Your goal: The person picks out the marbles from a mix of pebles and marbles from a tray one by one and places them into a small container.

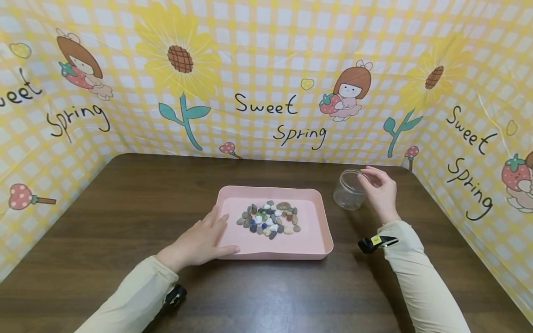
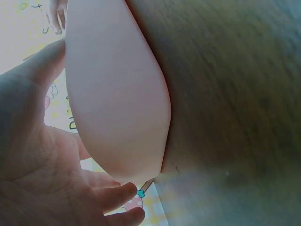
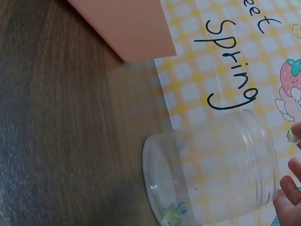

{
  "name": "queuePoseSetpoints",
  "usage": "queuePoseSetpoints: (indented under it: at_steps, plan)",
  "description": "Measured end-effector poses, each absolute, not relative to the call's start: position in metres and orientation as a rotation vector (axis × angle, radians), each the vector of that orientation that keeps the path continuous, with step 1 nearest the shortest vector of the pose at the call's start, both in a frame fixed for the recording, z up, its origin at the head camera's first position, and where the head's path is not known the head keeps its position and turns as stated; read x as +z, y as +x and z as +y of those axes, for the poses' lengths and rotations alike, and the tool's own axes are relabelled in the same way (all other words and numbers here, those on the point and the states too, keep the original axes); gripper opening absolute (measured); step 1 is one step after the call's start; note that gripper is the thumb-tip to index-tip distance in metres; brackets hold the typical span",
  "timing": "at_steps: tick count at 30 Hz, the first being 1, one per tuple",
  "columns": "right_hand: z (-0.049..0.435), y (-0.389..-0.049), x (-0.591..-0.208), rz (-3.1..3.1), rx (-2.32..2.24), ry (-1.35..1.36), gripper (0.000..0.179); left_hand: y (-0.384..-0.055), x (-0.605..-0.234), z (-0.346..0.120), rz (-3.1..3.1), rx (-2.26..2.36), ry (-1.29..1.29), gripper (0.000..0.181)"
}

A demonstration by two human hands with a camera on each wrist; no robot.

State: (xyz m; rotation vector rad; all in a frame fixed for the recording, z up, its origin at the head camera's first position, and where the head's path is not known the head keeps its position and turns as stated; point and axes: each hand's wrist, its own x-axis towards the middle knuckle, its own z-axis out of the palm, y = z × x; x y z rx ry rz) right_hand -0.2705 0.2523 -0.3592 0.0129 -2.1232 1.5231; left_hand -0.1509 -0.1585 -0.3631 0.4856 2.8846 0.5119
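Probably light, hard, slippery: marble [image 3: 292, 136] pinched by the right hand [image 1: 380, 192].
Best held round its middle; jar [image 1: 349, 196] at two o'clock from tray [image 1: 308, 240], left hand [image 1: 197, 241] loosely spread at nine.

The right hand [image 1: 380, 192] is poised at the rim of a clear jar [image 1: 348, 194], upright just left of its fingertips. Farther left, a pink tray [image 1: 312, 240] holds pebbles [image 1: 271, 222]; the left hand [image 1: 195, 243] spreads over its left edge. Beyond both hands hangs checked cloth [image 1: 262, 55].

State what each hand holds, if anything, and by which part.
The right hand holds a clear marble at its fingertips, gripped part unclear. The left hand grips nothing, resting against the pink tray.
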Motion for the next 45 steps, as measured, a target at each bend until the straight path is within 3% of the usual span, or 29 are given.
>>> queuePoseSetpoints:
  at_steps: [45]
  plan:
    - [0.263, -0.277, -0.370, -2.198, 1.566, -0.305, 0.028, -0.151, -0.364, -0.158, 2.893, 0.495, 0.492, 0.090]
